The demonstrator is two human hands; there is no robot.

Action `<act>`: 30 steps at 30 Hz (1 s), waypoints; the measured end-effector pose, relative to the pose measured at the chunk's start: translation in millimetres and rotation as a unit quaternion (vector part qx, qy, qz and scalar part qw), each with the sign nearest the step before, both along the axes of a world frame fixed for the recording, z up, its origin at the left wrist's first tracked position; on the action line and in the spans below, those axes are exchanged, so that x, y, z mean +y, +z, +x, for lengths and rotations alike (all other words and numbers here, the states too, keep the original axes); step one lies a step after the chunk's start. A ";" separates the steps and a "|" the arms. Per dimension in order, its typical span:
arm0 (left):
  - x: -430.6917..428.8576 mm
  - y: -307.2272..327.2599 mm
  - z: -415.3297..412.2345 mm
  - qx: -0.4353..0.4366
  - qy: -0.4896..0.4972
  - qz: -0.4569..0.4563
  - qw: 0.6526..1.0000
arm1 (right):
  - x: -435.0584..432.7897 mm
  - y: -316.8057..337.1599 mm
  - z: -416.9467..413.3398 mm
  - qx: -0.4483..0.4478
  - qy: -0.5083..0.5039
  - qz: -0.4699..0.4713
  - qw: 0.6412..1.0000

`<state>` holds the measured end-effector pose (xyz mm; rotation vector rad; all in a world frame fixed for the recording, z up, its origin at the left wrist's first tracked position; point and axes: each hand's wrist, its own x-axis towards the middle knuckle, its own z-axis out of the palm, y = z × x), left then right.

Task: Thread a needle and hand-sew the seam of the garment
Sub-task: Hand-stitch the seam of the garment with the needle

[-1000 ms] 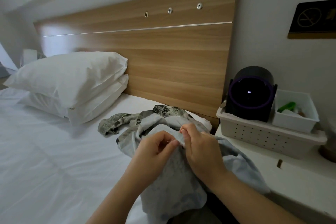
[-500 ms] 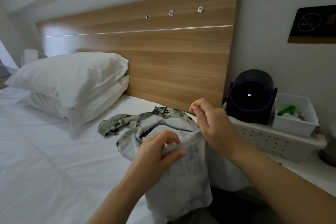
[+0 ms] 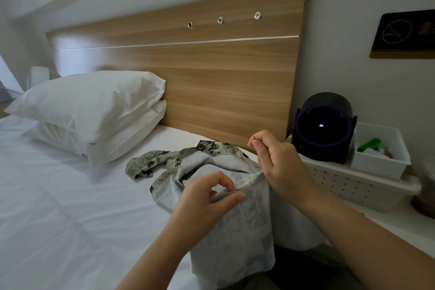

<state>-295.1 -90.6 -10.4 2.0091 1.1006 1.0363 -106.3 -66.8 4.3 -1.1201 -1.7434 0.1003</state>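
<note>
A pale grey patterned garment (image 3: 237, 223) lies bunched on the white bed and hangs over my lap. My left hand (image 3: 207, 198) pinches a fold of its upper edge between thumb and forefinger. My right hand (image 3: 277, 162) is raised above and to the right of that fold, its thumb and forefinger pinched together on a thin needle (image 3: 253, 139) whose tip barely shows. The fabric edge stretches up toward the right hand. I cannot make out the thread.
Two stacked white pillows (image 3: 94, 110) lean at the wooden headboard (image 3: 211, 82). On the bedside table at right stands a perforated white tray (image 3: 348, 186) with a round black device (image 3: 322, 127) and a small white bin (image 3: 379, 160). A brown object (image 3: 423, 200) sits at the far right edge.
My right hand has lifted away from the fold, up and to the right, pulling the needle out. My left hand keeps its pinch on the fabric.
</note>
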 end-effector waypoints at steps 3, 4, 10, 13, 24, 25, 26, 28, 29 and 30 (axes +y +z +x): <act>0.3 -0.4 -0.6 -0.032 0.039 0.000 0.999 | -0.7 -2.0 0.2 0.004 0.000 -0.017 1.000; 1.1 -0.1 -0.8 -0.047 0.047 -0.004 0.998 | -1.4 -2.5 0.0 0.006 0.001 -0.019 1.000; 6.1 3.1 0.3 -0.073 0.056 -0.049 0.995 | -7.1 -3.5 -3.7 0.007 0.002 -0.032 0.999; 7.3 5.4 -0.4 -0.019 0.023 -0.073 0.997 | -9.8 -1.0 -6.7 0.011 0.003 -0.033 0.999; 0.5 -1.9 9.4 -0.009 -0.029 -0.074 0.997 | -15.9 0.6 0.8 0.038 0.054 -0.109 0.992; 1.0 -1.5 8.6 -0.009 -0.038 -0.072 0.997 | -16.0 1.0 1.5 0.038 0.058 -0.124 0.990; 1.8 -1.7 8.3 -0.012 -0.040 -0.067 0.997 | -16.4 1.3 2.3 0.036 0.062 -0.140 0.988; 2.8 -1.5 8.5 -0.023 -0.031 -0.064 0.997 | -16.5 2.3 3.9 0.018 0.071 -0.183 0.980; 2.7 -1.1 8.7 -0.025 -0.028 -0.064 0.997 | -16.7 3.4 5.7 0.001 0.077 -0.210 0.975; 2.9 -1.0 8.9 -0.022 -0.027 -0.063 0.997 | -16.7 4.8 8.1 -0.017 0.083 -0.241 0.967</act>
